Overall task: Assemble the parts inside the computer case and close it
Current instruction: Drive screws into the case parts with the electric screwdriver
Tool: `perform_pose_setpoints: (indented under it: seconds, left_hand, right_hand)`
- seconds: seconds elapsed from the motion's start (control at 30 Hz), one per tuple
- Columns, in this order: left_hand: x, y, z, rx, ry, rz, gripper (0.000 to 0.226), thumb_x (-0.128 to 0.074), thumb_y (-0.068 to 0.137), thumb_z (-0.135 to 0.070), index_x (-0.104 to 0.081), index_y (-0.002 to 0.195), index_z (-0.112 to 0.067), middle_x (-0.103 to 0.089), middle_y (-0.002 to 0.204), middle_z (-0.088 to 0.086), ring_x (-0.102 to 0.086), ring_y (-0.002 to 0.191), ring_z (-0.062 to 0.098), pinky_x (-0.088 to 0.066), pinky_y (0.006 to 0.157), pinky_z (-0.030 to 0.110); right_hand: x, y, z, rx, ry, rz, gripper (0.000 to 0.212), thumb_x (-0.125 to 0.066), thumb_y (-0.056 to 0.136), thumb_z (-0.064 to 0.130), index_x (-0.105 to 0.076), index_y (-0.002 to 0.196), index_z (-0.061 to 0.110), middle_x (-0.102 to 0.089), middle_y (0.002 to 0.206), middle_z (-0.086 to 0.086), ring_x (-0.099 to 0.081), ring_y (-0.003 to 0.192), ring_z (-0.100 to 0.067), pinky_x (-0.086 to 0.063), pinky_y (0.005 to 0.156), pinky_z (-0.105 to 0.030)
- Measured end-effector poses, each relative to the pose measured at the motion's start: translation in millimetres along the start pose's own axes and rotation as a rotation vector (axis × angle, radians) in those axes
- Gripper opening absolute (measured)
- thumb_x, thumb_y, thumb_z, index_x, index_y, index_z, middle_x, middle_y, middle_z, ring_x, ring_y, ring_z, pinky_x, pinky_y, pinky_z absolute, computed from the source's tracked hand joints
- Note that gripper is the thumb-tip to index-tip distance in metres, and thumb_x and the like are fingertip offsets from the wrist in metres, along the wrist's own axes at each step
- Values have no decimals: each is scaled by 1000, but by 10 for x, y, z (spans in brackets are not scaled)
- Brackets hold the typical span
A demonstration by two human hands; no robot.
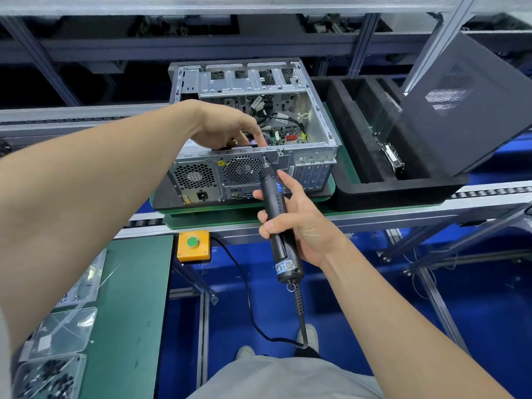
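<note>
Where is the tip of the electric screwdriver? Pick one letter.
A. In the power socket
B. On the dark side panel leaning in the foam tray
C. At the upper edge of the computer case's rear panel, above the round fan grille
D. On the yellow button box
C: the right hand grips the electric screwdriver, whose tip meets the computer case just above the round fan grille.
</note>
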State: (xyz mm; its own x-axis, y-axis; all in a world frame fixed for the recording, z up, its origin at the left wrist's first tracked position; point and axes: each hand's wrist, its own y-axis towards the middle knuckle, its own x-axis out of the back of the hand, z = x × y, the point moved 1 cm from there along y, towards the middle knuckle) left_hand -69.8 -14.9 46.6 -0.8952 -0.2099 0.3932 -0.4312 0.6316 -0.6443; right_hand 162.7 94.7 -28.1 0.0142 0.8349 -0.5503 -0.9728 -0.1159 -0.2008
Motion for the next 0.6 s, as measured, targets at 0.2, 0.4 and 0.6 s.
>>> perform_pose_setpoints:
  seconds: [0.2, 0.4, 0.6]
  left_hand:
    - [14, -7, -12, -84, 26, 77, 31, -55, 96, -51, -68, 123, -42, -40, 146, -14, -49, 122, 17, -32, 107, 49]
    - [47, 94, 17, -67, 83, -5, 26, -49, 106, -30, -72, 118, -36, -51, 144, -7, -32, 148, 22, -15, 123, 56]
    - [32, 142, 31, -68, 16, -32, 33, -44, 102, 4, -68, 122, -8, -59, 133, 0, -28, 150, 31, -22, 122, 52]
  right_hand:
    - [1, -2, -11, -8, -29, -8, 117, -63, 66, -25, -25, 156, 40, -50, 143, -23, -60, 77, -23, -55, 63, -39]
    - [4, 9, -33, -7, -41, -14, 119, -63, 66, -25, -24, 157, 41, -50, 143, -23, -60, 77, -23, -54, 63, -39]
    - [6, 30, -62, -7, -48, -21, 121, -64, 65, -25, -25, 156, 44, -52, 142, -20, -60, 78, -23, -55, 63, -39]
